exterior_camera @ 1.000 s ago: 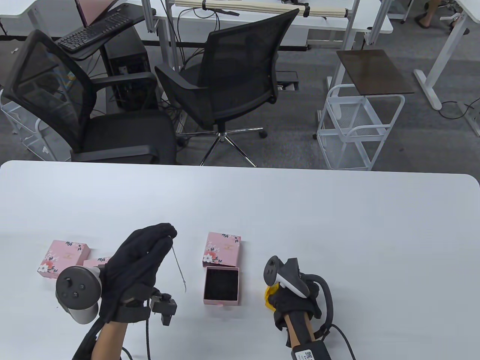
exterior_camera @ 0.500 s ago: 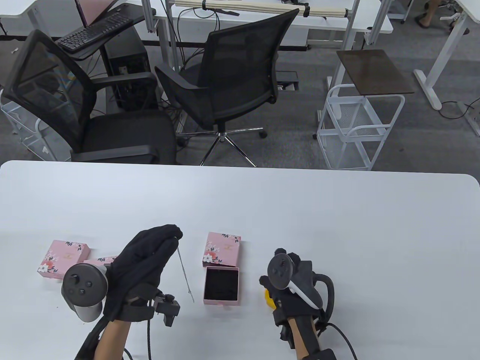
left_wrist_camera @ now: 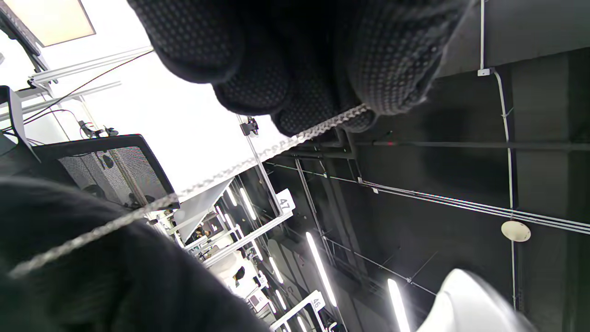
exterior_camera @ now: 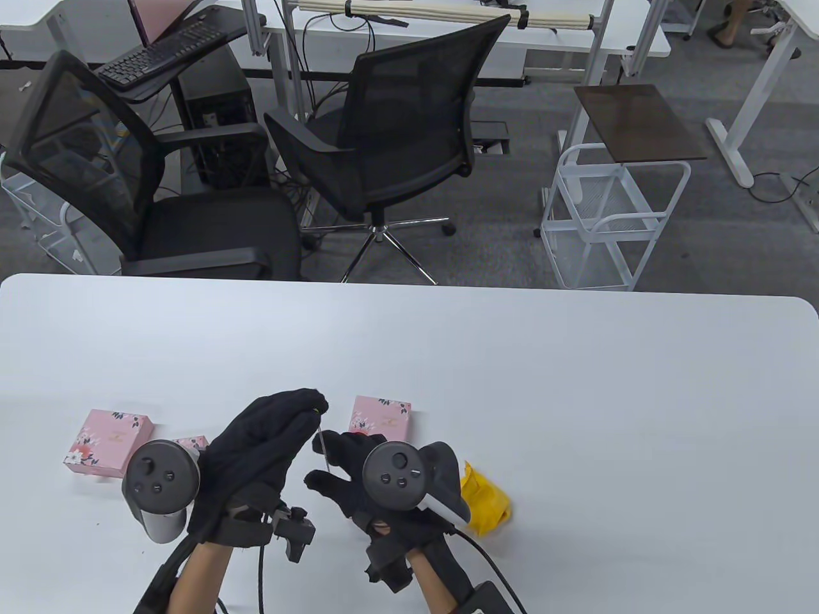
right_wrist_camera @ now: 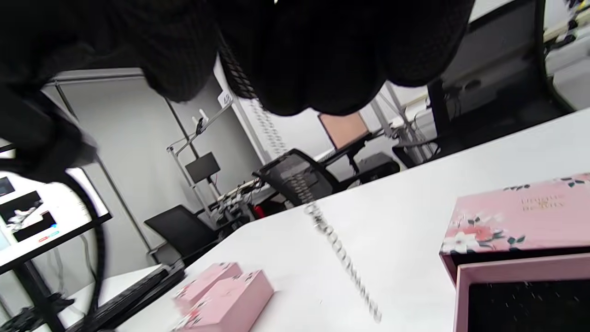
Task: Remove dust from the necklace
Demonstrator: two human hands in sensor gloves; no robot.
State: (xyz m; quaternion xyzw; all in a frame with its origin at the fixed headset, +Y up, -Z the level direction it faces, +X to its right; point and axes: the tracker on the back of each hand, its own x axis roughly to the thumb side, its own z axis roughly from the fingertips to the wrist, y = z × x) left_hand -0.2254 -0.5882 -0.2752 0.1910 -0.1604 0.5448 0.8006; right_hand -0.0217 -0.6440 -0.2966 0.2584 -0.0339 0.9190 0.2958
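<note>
White bench (exterior_camera: 576,384); left hand (exterior_camera: 256,454) pinches necklace (exterior_camera: 322,448) dangling; right hand (exterior_camera: 349,473), fingers spread and holding nothing, reaches in; yellow cloth (exterior_camera: 483,499) probably next.

Black office chairs (exterior_camera: 409,128) on grey carpet (exterior_camera: 499,256)

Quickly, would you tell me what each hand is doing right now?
Left hand: fingertips pinch the top of the necklace chain, which hangs down.
Right hand: at the chain, fingers spread; whether it grips cannot be told. The yellow cloth lies beside it.
</note>
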